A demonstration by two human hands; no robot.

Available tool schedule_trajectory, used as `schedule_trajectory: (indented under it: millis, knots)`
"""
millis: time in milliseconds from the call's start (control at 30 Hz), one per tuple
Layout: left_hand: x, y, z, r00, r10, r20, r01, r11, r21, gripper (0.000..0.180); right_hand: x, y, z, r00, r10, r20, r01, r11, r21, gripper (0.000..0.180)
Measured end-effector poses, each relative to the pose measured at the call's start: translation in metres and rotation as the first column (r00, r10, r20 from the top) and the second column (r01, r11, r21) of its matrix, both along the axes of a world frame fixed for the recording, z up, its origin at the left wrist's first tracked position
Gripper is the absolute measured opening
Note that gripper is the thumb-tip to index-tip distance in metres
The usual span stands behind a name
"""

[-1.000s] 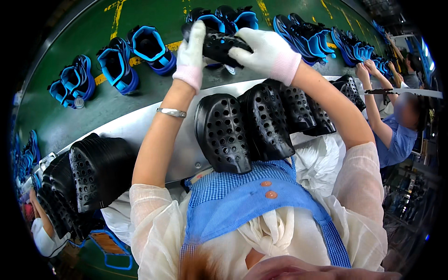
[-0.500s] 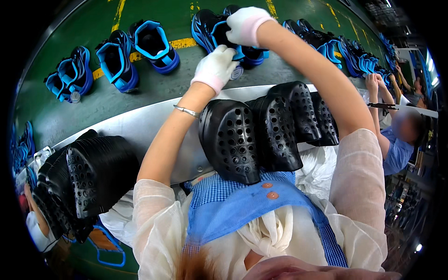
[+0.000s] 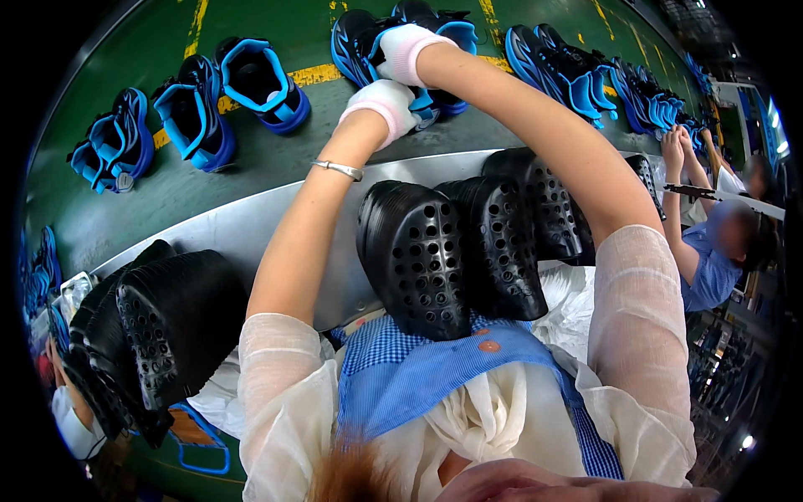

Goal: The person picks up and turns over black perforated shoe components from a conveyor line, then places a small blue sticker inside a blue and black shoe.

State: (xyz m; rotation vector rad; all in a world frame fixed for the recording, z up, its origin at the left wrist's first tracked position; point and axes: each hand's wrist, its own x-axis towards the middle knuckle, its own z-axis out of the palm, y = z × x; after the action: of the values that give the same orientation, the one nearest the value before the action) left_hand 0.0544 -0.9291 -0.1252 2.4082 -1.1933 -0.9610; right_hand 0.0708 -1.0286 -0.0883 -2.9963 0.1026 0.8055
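Note:
Both arms reach out over the green belt (image 3: 251, 176). My right hand (image 3: 403, 52), in a white glove, lies on top of a blue and black shoe (image 3: 358, 38) at the far side of the belt and grips it. My left hand (image 3: 378, 105), also gloved, is curled against the near end of the same shoe, just below the right hand. A second shoe (image 3: 447, 29) of the pair stands right beside it. A silver bracelet (image 3: 339, 169) sits on my left wrist.
Black perforated soles (image 3: 418, 268) stand stacked against my chest behind a metal rail (image 3: 217, 230). More soles (image 3: 167, 326) are piled at the lower left. Other blue shoes (image 3: 259, 79) (image 3: 569, 67) sit along the belt. A co-worker in blue (image 3: 711, 259) works at the right.
Both hands held a black shoe above the belt a second ago. They have since moved forward and down, and now rest on the shoe on the belt.

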Motion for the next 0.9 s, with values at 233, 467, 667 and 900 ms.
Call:
schedule_trajectory:
  millis: [233,467,667,900]
  knots:
    - [0.000,-0.006,0.004,0.998,0.061,-0.013,-0.061,0.998,0.026,0.041,0.007,-0.003,-0.017,0.995,-0.081,0.066,0.082,0.997,-0.001,0.028]
    - [-0.007,0.002,-0.003,0.994,0.095,0.049,-0.093,0.995,-0.048,0.036,-0.014,0.018,0.025,0.967,0.254,0.016,-0.242,0.934,-0.264,0.023]
    - [-0.008,0.000,-0.009,0.994,0.079,0.079,-0.078,0.997,-0.020,0.032,-0.008,0.013,0.016,0.980,0.200,0.006,-0.191,0.944,-0.269,0.030]
    - [-0.012,-0.013,0.001,0.989,0.101,0.113,-0.109,0.992,0.068,0.034,-0.028,0.001,0.033,0.982,0.189,0.024,-0.185,0.975,-0.122,0.025]
